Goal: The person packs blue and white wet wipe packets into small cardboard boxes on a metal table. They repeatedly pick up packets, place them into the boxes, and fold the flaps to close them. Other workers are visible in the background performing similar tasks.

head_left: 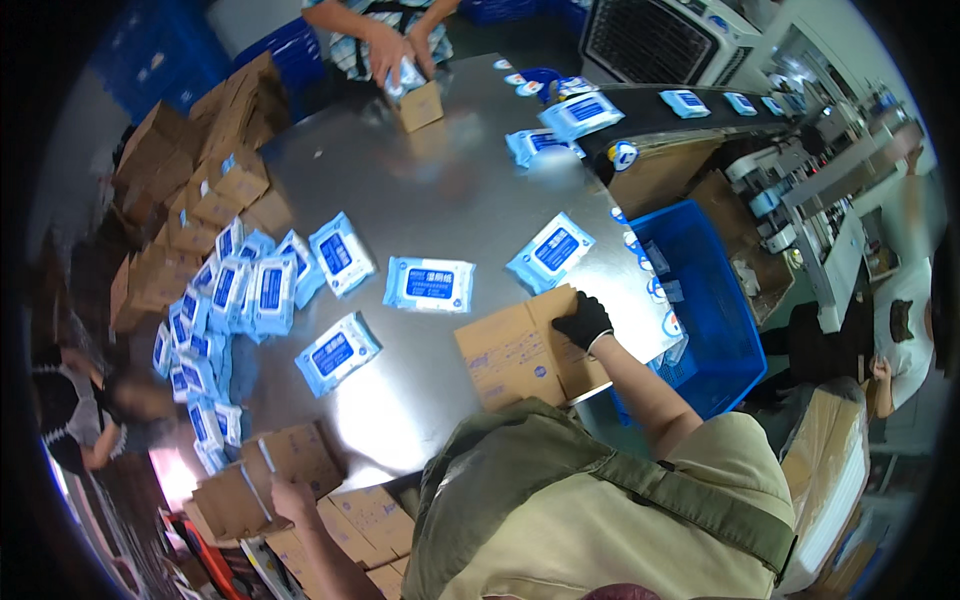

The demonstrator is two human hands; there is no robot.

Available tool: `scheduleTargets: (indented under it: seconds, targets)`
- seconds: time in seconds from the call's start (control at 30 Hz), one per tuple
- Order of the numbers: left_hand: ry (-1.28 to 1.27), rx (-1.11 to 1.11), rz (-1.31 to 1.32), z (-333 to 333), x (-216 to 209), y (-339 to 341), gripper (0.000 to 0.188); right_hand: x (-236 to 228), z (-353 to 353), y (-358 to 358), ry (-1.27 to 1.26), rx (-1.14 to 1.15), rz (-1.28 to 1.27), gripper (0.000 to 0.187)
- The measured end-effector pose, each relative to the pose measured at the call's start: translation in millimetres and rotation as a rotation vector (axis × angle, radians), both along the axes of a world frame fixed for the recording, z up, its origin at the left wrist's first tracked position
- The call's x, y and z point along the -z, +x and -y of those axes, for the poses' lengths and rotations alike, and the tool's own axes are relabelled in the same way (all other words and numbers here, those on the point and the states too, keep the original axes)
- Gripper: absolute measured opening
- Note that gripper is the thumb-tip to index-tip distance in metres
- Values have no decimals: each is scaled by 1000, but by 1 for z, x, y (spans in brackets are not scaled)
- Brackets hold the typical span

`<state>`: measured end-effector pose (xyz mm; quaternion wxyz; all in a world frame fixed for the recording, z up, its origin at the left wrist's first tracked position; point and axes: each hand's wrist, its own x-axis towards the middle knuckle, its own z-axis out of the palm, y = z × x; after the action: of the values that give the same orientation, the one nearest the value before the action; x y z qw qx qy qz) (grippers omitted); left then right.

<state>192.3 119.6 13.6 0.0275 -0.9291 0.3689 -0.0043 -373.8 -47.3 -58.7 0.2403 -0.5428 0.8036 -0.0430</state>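
Observation:
My right hand, in a black glove, grips the right edge of a brown cardboard box at the table's near side. The box looks mostly flat, with printing on its face. At the lower left, my bare left hand has its fingers closed on the edge of a folded cardboard carton; the fingertips are partly hidden. Beyond the box, light-blue wipes packs lie on the metal table: one pack in the middle, another pack to the right, and one pack to the left.
A heap of wipes packs covers the table's left side, beside stacked cardboard boxes. Across the table, a co-worker's hands hold a pack over a small box. A conveyor carries packs at right, above a blue crate.

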Motion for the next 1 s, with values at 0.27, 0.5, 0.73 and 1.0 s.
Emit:
scheduleTargets:
  seconds: [0.27,0.5,0.73,1.0]
  targets:
    - [-208,705,-659,112,104,-187,52,-17,1,22,-8,-18,-74,52]
    - [-637,-236,-1755,131,13,-305,21,-35,9,7,-179,340,650,56]
    - [-1197,95,-1408,96,-11,-199,8,-114,34,132,-400,-78,1019,42]
    - [-1152,-445,-1217,67,15,-115,49,-48,42,240,-149,-418,985,39]
